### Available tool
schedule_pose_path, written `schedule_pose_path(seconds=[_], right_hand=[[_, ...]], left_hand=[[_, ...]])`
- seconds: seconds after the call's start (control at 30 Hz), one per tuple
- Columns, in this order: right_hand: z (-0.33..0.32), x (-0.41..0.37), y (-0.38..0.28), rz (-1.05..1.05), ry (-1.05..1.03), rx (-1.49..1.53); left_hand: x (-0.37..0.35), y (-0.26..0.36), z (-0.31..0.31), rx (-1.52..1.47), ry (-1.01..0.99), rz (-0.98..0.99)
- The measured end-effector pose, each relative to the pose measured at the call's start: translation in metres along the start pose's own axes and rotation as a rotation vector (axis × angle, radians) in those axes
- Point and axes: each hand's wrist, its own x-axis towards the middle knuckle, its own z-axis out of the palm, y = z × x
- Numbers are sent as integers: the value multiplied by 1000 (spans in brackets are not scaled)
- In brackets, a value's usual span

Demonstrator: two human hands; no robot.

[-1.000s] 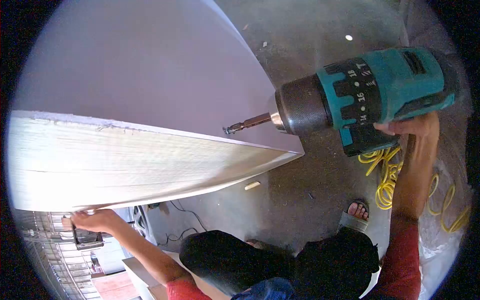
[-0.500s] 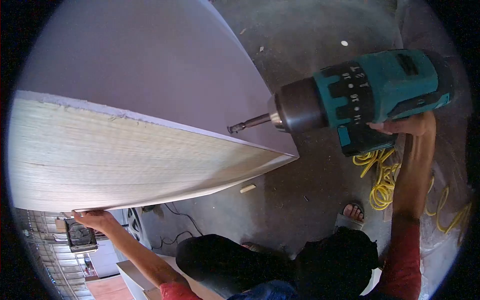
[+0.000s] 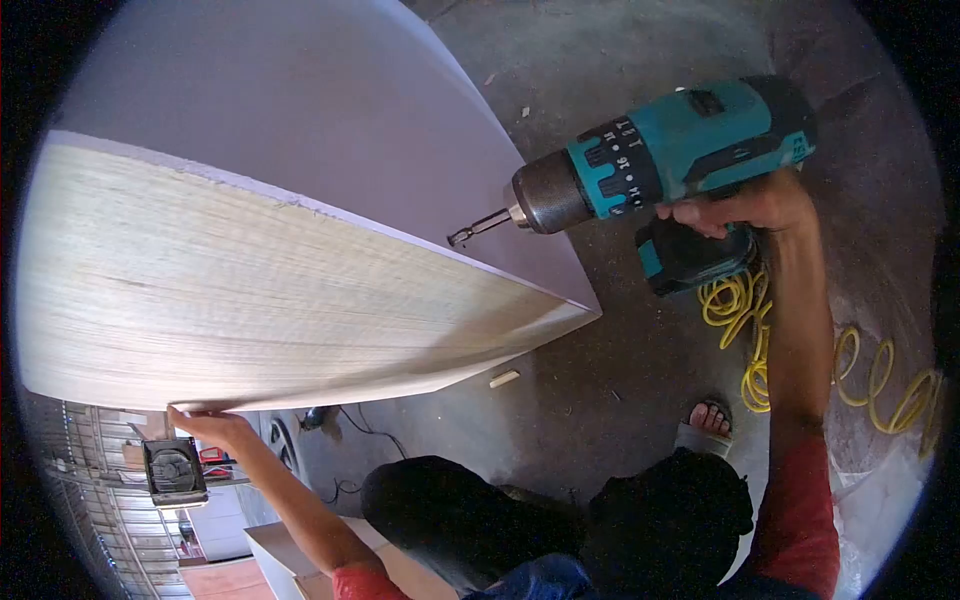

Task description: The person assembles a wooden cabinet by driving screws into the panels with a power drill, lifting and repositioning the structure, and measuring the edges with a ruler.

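Note:
My right hand (image 3: 745, 205) is wrapped around the handle of a teal and black cordless drill (image 3: 700, 135). From its dark chuck sticks a metal bit (image 3: 482, 228) with a wider tip, overlapping the lilac face (image 3: 330, 120) of a large box-like wooden piece near its edge. The pale wood-grain panel (image 3: 230, 290) of that piece faces me, with a rough, chipped edge along the top. My left hand (image 3: 212, 428) grips the panel's lower edge at the left, fingers stretched along it and partly hidden.
A coiled yellow hose (image 3: 735, 305) lies on the floor at the right, under my forearm. A small wood offcut (image 3: 504, 379) rests near the panel's lower edge. My sandalled foot (image 3: 708, 425) stands close by, and a dark cable (image 3: 375, 430) runs behind my knee.
The drill and my right hand have shifted left and up in view, with the bit tip closer to the edge. My left hand stays at the panel's lower edge; the view has shifted slightly.

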Motion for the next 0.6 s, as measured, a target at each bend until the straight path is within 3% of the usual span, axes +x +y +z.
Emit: schedule_pose_path(seconds=[0.03,0.1,0.17,0.23,0.33,0.4,0.43,0.5,0.57,0.6], right_hand=[[1,0,5,-4,3,-4],[2,-3,14,-49,53,-13],[3,-4,15,-42,38,84],[1,-7,20,-37,15,177],[-3,-24,37,-118,36,336],[5,-48,39,-157,131,485],[10,-62,46,-115,140,484],[25,-92,61,-58,346,380],[44,-117,64,14,418,367],[52,-130,73,84,506,339]], left_hand=[[-16,11,8,-6,1,0],[-53,38,29,421,99,747],[-111,89,69,102,-316,887],[-141,129,91,255,-730,1430],[-194,169,111,670,-969,1534],[-207,182,125,725,-1074,1542],[-211,184,130,733,-1145,1590],[-227,173,133,723,-1257,1616],[-254,153,134,741,-1522,1650],[-269,138,134,588,-1674,1581]])
